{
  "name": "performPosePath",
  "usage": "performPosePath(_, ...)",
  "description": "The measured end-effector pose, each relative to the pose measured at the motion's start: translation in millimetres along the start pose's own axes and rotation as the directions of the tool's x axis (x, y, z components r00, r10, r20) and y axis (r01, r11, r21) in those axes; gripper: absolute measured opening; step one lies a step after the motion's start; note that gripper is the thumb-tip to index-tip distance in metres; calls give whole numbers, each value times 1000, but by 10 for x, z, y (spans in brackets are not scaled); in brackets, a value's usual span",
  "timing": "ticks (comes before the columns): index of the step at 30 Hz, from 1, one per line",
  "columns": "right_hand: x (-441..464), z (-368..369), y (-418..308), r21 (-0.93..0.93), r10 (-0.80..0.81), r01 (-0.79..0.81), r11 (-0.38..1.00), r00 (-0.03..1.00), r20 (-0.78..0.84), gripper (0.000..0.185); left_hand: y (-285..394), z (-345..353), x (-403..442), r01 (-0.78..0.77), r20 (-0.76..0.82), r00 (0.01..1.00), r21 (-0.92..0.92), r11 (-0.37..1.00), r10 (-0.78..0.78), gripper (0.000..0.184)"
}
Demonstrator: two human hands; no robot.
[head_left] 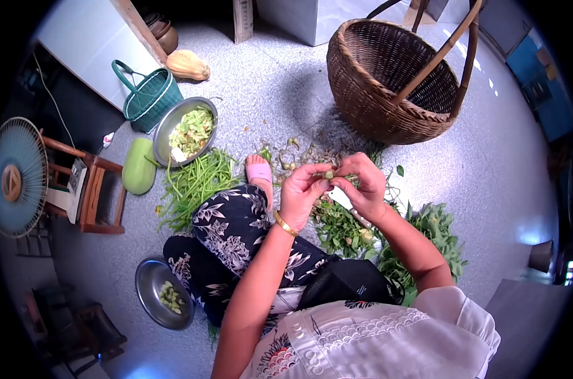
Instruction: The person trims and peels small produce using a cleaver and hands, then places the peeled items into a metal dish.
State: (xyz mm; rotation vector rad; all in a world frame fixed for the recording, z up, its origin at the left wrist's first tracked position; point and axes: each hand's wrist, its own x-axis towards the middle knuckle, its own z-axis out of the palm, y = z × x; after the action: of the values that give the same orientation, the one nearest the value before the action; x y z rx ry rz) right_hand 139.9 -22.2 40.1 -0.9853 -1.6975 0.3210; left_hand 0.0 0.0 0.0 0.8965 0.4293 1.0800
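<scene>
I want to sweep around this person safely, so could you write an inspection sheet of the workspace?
Surface: speckled floor, with glare on the right.
Job's things: green piece; metal bowl of cut pieces; green stalks; leafy greens.
Clutter: dry scraps beyond the hands; apparent knife, partly hidden, among greens.
Hands: left hand and right hand pinch the green piece between them.
Cables: pale cord at far left.
Surroundings: fan, wicker basket, green basket, melon.
</scene>
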Motion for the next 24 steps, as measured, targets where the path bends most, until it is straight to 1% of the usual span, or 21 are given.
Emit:
performPosePath(6, 1, 64, -4, 48, 67, -66, 997, 998, -6, 12, 42, -17, -14, 20, -39, 999, 0, 1000, -20, 22)
performPosePath(8, -17, 103, 27, -24, 45, -46, 999, 999, -29, 13, 28, -59, -10, 67, -29, 997, 29, 997, -66, 19)
performPosePath(9, -23, 128, 40, -24, 44, -45, 999, 999, -31, 13, 16, -53, 2, 67, -28, 997, 30, 997, -66, 19)
performPosePath(11, -41, 170, 57, -81, -10, 1, 997, 993, -115, 13, -16, -34, 24, -33, -123, 992, -34, 999, 28, 20)
performPosePath(12, -44, 175, 65, -89, -17, 8, 996, 994, -107, 12, 16, -28, 34, -36, -122, 992, -32, 999, 32, 20)
performPosePath(13, -47, 189, 59, -86, -19, 10, 996, 994, -108, 12, 61, -27, 33, -10, -151, 989, -132, 991, -10, 21)
performPosePath(14, -52, 202, 50, -23, 28, -32, 999, 989, -143, 11, 95, -29, 34, 13, -175, 983, -231, 973, -55, 22)
performPosePath(15, -65, 215, 33, 41, 80, -74, 996, 981, -175, 11, 103, -49, 31, 15, -176, 983, -228, 973, -56, 22)
performPosePath(16, -80, 214, -2, 114, 209, -190, 975, 959, -192, 10, 94, -72, 36, 28, -147, 987, -271, 962, -70, 22)
performPosePath(17, -55, 178, -12, 113, 208, -189, 975, 959, -192, 10, 80, -87, 41, 41, -117, 990, -314, 949, -81, 22)
performPosePath(18, -18, 125, -20, -3, 166, -169, 986, 976, -142, 11, 69, -88, 45, 40, -117, 990, -315, 948, -81, 22)
performPosePath(19, 13, 92, -28, -118, 130, -140, 983, 988, -87, 12, 56, -86, 48, 57, -75, 993, -330, 942, -86, 22)
performPosePath(20, 29, 82, -35, -126, 125, -134, 983, 989, -82, 14, 43, -84, 50, 73, -34, 995, -345, 936, -90, 22)
performPosePath(24, 37, 105, -57, -117, 157, -166, 979, 984, -82, 12, 10, -91, 42, 59, -9, 998, -294, 954, -65, 19)
